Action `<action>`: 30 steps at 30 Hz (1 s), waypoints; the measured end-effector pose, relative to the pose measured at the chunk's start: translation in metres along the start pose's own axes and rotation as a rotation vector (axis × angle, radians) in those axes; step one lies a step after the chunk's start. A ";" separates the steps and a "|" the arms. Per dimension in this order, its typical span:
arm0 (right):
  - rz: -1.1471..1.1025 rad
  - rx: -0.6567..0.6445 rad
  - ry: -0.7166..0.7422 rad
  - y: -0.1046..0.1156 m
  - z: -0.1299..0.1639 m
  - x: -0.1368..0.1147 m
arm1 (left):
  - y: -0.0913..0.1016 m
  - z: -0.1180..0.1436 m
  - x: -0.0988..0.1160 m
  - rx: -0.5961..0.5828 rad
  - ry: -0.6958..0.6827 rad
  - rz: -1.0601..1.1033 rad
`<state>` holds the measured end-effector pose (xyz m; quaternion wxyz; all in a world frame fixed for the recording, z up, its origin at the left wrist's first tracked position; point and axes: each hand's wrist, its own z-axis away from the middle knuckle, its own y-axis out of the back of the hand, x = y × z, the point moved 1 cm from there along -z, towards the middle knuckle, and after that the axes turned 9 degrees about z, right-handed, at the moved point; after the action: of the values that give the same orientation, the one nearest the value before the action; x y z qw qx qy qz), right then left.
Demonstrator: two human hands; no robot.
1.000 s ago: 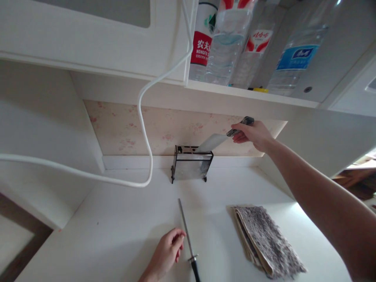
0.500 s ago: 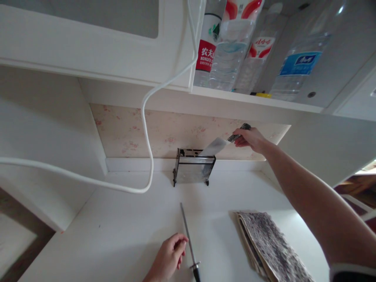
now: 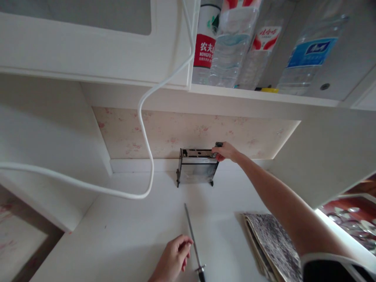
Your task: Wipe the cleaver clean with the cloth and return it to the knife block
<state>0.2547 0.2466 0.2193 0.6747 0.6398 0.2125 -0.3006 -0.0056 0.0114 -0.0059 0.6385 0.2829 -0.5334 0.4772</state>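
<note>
My right hand (image 3: pixel 227 152) is closed around the dark handle of a kitchen knife (image 3: pixel 217 145) at the right end of a knife block (image 3: pixel 198 172). The blade is out of sight, down inside the block's slotted top. The block has clear front walls and stands on the counter against the back wall. Low in the head view, my left hand (image 3: pixel 175 256) rests with its fingers curled and nothing visible in them. Right beside its fingertips lies a sharpening steel (image 3: pixel 192 233), a thin metal rod with a dark handle cut off by the bottom edge.
A folded grey towel (image 3: pixel 272 243) lies on the white counter (image 3: pixel 132 235) at the right, partly under my right forearm. A white cable (image 3: pixel 151 164) hangs in front on the left. Overhead, an open cabinet shelf (image 3: pixel 264 100) holds several water bottles (image 3: pixel 232 51).
My right hand has moved left and down, and the knife's wide blade, partly visible before, has gone into the block. My left hand has stayed beside the sharpening steel.
</note>
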 end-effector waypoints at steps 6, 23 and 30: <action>0.019 -0.059 0.040 0.006 0.002 0.001 | 0.000 -0.003 -0.003 0.007 0.009 -0.048; 0.095 -0.203 0.093 0.017 0.034 0.014 | -0.034 0.036 -0.002 0.084 -0.515 -0.855; 0.217 -0.154 0.137 0.012 0.037 0.014 | -0.053 0.044 -0.012 0.155 -1.277 -1.277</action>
<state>0.2691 0.2080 0.2220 0.7341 0.6246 0.2100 -0.1641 0.0251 -0.0514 0.0027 0.3436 0.7780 -0.4939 -0.1809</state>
